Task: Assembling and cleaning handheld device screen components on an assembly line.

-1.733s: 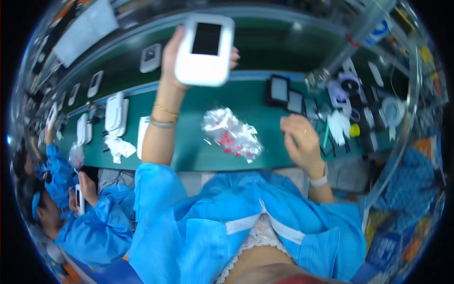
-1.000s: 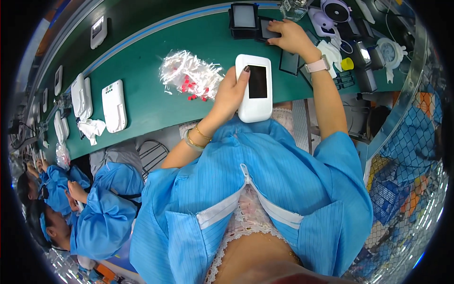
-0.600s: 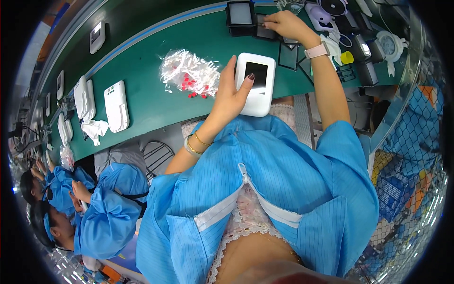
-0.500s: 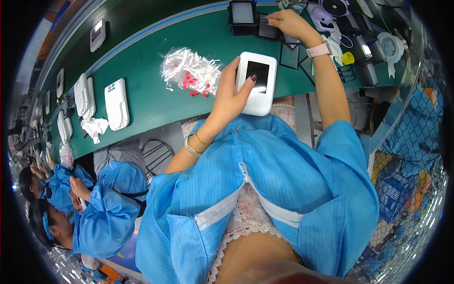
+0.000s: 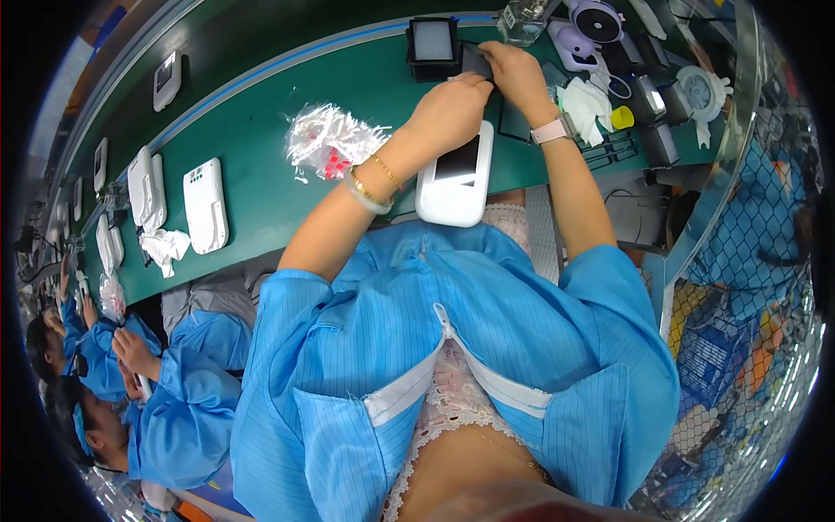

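Both my hands meet at a thin dark square panel (image 5: 475,63) at the far side of the green table. My right hand (image 5: 519,80) pinches its right edge. My left hand (image 5: 445,113) has its fingertips closed on its near edge, the palm hiding part of what lies beneath. Below my left hand, a white rounded handheld device (image 5: 452,198) with a dark screen lies face up at the table's near edge. Left of the panel is a stack of black-framed square pieces (image 5: 433,42), the top one with a pale grey face.
Left of my wrist lies a clear bag (image 5: 326,139) of white strips and red bits. More white devices (image 5: 206,204) lie farther left. At right are a crumpled white cloth (image 5: 584,109), a yellow cap (image 5: 622,117), and a purple fan (image 5: 597,21). Co-workers in blue (image 5: 187,426) sit at left.
My left hand has let go of the white device and moved up and right to the dark panel beside my right hand. The device stays at the table edge.
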### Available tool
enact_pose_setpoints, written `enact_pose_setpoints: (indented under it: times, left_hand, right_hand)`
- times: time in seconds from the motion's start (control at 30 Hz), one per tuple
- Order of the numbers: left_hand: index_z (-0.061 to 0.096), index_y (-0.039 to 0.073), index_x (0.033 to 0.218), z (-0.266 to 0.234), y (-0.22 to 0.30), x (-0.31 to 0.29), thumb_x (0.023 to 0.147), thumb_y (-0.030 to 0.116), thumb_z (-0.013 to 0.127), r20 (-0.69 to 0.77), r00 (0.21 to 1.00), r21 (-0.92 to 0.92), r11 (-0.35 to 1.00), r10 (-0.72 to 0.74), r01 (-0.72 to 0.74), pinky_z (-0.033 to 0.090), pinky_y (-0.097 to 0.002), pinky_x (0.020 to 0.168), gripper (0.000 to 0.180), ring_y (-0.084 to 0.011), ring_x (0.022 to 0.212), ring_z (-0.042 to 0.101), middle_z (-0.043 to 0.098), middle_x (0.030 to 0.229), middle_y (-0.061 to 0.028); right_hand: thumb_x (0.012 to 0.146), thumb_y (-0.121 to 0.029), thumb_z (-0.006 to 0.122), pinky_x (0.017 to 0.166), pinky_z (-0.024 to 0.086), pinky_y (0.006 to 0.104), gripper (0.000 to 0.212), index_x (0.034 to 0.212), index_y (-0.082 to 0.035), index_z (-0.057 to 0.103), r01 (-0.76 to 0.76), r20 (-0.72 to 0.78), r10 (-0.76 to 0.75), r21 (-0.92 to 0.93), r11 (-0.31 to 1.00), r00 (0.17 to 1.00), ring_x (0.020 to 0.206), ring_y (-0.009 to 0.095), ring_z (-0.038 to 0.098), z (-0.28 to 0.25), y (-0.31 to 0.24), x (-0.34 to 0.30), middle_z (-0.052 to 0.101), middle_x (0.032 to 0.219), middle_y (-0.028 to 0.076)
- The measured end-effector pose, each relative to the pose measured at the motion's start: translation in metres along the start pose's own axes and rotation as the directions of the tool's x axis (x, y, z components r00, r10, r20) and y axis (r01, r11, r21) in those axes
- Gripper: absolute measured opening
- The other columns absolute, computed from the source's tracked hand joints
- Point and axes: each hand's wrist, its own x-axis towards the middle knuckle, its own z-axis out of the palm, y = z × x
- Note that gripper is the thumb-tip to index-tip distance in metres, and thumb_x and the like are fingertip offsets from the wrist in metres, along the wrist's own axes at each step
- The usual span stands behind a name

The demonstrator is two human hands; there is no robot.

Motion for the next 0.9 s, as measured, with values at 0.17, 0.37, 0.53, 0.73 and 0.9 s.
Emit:
enact_pose_setpoints:
  times: [0.17, 0.37, 0.53, 0.73, 0.9]
  left_hand:
    - [0.060, -0.005, 0.099, 0.013, 0.001, 0.034, 0.077, -0.002, 0.049, 0.211, 0.973, 0.128, 0.990, -0.089, 0.063, 0.051, -0.0431, 0.078, 0.025, -0.0375, 0.088, 0.061, 0.063, 0.093, -0.0231]
    - [0.056, -0.007, 0.111, -0.017, 0.011, 0.018, 0.094, 0.014, 0.044, 0.002, 0.964, -0.712, 0.677, -0.265, 0.187, 0.051, -0.0394, 0.082, 0.030, -0.0351, 0.088, 0.064, 0.064, 0.095, -0.0245]
    - [0.058, -0.005, 0.103, -0.100, 0.040, -0.039, 0.095, 0.021, 0.054, -0.066, 0.910, -0.996, 0.088, -0.409, -0.032, 0.051, -0.0268, 0.070, 0.028, -0.0146, 0.074, 0.062, 0.064, 0.087, -0.0100]
    - [0.063, -0.004, 0.095, -0.134, 0.055, -0.102, 0.088, 0.010, 0.062, -0.075, 0.822, -0.914, 0.368, -0.565, 0.170, 0.051, -0.0244, 0.063, 0.016, -0.0124, 0.070, 0.063, 0.067, 0.081, -0.0103]
    - [0.061, -0.007, 0.101, -0.142, 0.063, -0.125, 0.086, 0.000, 0.060, -0.006, 0.821, -0.887, 0.382, -0.571, 0.259, 0.053, -0.0242, 0.068, 0.016, -0.0122, 0.076, 0.064, 0.066, 0.087, -0.0097]
  right_hand:
    - [0.089, -0.011, 0.054, 0.066, 0.051, 0.0322, 0.017, 0.101, -0.005, 0.065, -0.227, -0.158, 0.272, 0.253, 0.940, 0.949, 0.075, 0.025, 0.068, -0.019, 0.019, 0.013, 0.069, 0.087, 0.013]
    - [0.081, 0.004, 0.056, 0.072, 0.048, 0.0310, 0.015, 0.094, 0.000, 0.063, 0.284, -0.803, -0.251, -0.107, 0.953, 0.541, 0.081, 0.025, 0.060, -0.087, -0.061, 0.039, 0.064, 0.092, 0.011]
    - [0.069, 0.003, 0.058, 0.086, 0.051, 0.0378, 0.036, 0.104, -0.003, 0.066, 0.373, -0.401, -0.346, -0.011, 0.928, 0.848, 0.111, 0.029, 0.058, -0.100, -0.135, -0.007, 0.063, 0.116, 0.010]
    - [0.085, 0.005, 0.051, 0.083, 0.051, 0.0325, 0.027, 0.110, 0.005, 0.061, -0.052, -0.006, 0.276, 0.978, 0.202, 0.961, 0.102, 0.023, 0.061, -0.095, -0.175, -0.015, 0.062, 0.108, 0.018]
    - [0.090, -0.009, 0.061, 0.071, 0.051, 0.0256, 0.017, 0.100, 0.005, 0.061, -0.361, 0.363, 0.035, 0.931, -0.054, 0.931, 0.074, 0.012, 0.063, -0.077, -0.183, -0.012, 0.066, 0.083, 0.009]
